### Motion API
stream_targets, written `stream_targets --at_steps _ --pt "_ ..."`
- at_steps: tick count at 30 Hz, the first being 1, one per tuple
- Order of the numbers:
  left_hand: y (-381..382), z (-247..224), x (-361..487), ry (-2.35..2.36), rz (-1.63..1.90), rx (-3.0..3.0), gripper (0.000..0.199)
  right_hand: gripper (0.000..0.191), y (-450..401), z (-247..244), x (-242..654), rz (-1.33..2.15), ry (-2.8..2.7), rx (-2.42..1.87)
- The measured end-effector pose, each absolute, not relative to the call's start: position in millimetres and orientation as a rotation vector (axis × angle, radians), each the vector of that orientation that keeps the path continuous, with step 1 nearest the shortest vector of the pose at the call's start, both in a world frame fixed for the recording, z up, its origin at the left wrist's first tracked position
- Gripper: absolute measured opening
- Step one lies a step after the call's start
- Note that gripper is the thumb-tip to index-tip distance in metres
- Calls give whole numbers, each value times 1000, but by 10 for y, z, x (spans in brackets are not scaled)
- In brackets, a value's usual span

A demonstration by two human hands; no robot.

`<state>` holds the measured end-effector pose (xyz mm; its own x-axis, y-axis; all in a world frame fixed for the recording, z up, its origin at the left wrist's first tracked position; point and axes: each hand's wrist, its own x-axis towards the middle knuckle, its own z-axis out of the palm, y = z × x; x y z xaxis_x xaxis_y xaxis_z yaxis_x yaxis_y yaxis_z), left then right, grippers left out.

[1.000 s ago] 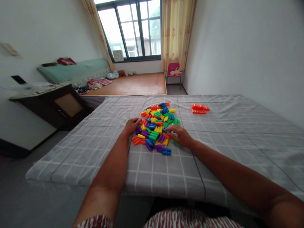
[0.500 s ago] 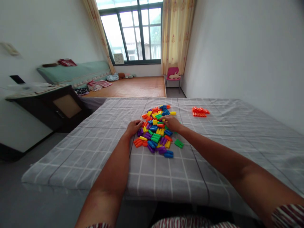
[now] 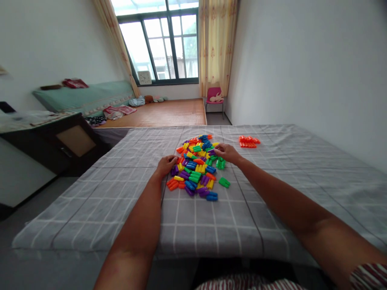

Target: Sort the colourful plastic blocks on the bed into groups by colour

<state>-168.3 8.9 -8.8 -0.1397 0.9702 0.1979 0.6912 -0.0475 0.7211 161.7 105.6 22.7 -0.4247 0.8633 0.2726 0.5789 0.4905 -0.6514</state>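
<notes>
A pile of small plastic pieces (image 3: 195, 176) in orange, yellow, green, blue and purple lies on the grey checked cloth (image 3: 121, 209). At the pile's left edge is my left hand (image 3: 166, 165), its fingers closed by some orange pieces; whether it holds one is hidden. My right hand (image 3: 227, 153) is at the upper right of the pile, with thumb and fingers pinched on a purple piece (image 3: 212, 152). Just below it lie green pieces (image 3: 220, 163). One green piece (image 3: 224, 182) sits apart at the right.
Orange pieces (image 3: 248, 141) stand in two rows at the back right of the cloth. Beyond are a low bed (image 3: 169, 112), a pink chair (image 3: 214, 94) and a window. A dark cabinet (image 3: 75, 141) is at the left.
My right hand has shifted a little right and now has a purple piece at its fingertips. My left hand stays beside the pile. The view has turned slightly.
</notes>
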Motion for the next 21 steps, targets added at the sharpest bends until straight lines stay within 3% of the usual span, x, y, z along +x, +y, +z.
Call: stream_targets --at_steps 5,11,16,21 --pt "102 -72 -1701 1852 1028 1757 56 22 1253 9 2391 814 -1806 -1418" --pt "78 -11 -1689 1832 1045 1714 58 34 1357 -112 2980 560 -1915 -1728" --pt "62 40 -1679 1877 1007 1731 54 30 1347 -97 3032 484 -1936 -1528" --pt "69 19 -1692 1855 1015 1704 55 44 1291 -165 2913 560 -2080 -1382"
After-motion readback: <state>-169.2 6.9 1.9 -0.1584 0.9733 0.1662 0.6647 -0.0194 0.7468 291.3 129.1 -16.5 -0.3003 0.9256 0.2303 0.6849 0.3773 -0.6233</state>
